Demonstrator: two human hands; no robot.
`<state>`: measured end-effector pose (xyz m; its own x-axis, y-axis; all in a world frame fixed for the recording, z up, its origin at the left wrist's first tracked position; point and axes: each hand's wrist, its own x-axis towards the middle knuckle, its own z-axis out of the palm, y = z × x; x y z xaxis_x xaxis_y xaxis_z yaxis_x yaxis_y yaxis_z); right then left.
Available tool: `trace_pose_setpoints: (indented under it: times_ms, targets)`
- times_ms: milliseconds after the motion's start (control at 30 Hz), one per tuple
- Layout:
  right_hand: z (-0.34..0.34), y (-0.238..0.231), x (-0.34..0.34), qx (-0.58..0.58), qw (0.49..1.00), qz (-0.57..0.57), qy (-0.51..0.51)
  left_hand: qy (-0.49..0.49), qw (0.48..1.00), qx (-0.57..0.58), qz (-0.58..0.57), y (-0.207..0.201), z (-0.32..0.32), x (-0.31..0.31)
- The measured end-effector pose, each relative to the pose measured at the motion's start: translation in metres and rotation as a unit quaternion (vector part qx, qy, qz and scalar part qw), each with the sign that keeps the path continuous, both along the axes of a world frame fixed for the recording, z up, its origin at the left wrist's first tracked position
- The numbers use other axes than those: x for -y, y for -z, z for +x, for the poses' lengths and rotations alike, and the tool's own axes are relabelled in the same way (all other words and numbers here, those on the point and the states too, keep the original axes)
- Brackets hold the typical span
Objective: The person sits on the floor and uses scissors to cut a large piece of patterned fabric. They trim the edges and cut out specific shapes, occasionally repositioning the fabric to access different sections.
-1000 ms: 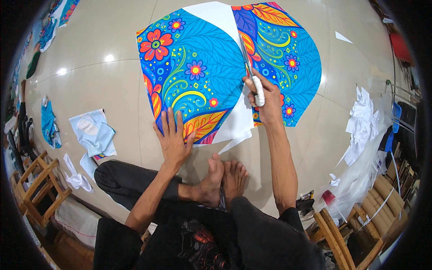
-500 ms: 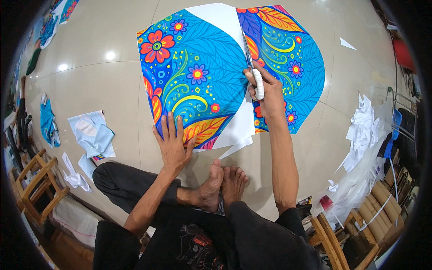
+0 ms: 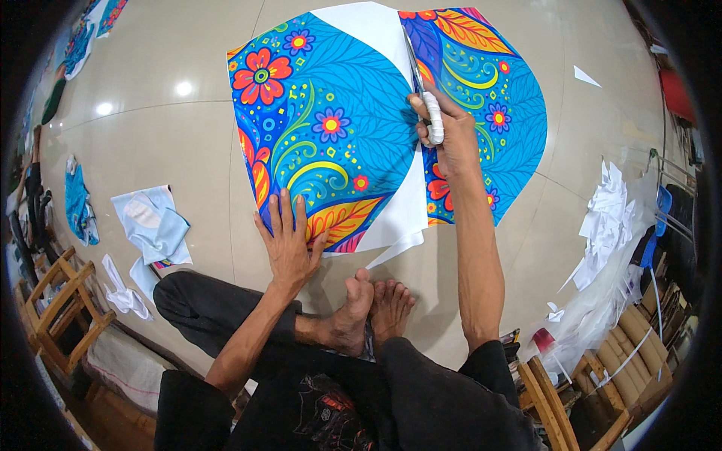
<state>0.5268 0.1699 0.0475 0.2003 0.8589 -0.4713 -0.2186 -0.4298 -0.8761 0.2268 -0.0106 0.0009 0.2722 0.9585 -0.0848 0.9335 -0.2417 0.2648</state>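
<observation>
A sheet of printed fabric (image 3: pixel 361 90), blue with bright flowers and leaves, lies flat on the tiled floor. A white strip (image 3: pixel 402 203) runs between its two patterned panels. My left hand (image 3: pixel 289 244) lies open on the lower left of the left panel, fingers spread, pressing on it. In my right hand (image 3: pixel 455 139) is a pair of scissors (image 3: pixel 434 119) with white-wrapped handles. Its blades point away from me along the left edge of the right panel. Below the white strip, a loose white sliver (image 3: pixel 395 248) reaches toward my feet.
White scraps (image 3: pixel 605 218) and clear plastic lie at the right. To the left are a folded light-blue cloth (image 3: pixel 154 225), a white scrap (image 3: pixel 124 289) and a blue printed piece (image 3: pixel 78 199). Wooden frames (image 3: pixel 68 301) stand at the lower left and right. My bare feet (image 3: pixel 372 308) rest just below the fabric.
My right hand and the scissors have moved slightly farther away along the right panel's edge. That panel has shifted a little to the right. My left hand stays in place.
</observation>
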Motion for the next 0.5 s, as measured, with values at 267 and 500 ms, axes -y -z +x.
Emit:
trace_pose_setpoints:
  times_ms: [267, 500]
  targets:
    - [0.0, 0.0, -0.028, -0.086, 0.995, 0.014, 0.047, 0.003, 1.0, -0.003, -0.009, 0.0, -0.001, -0.001]
    - [0.002, 0.012, -0.044, -0.047, 0.999, 0.023, 0.009, 0.0, 1.0, -0.004, -0.012, 0.0, -0.001, -0.001]
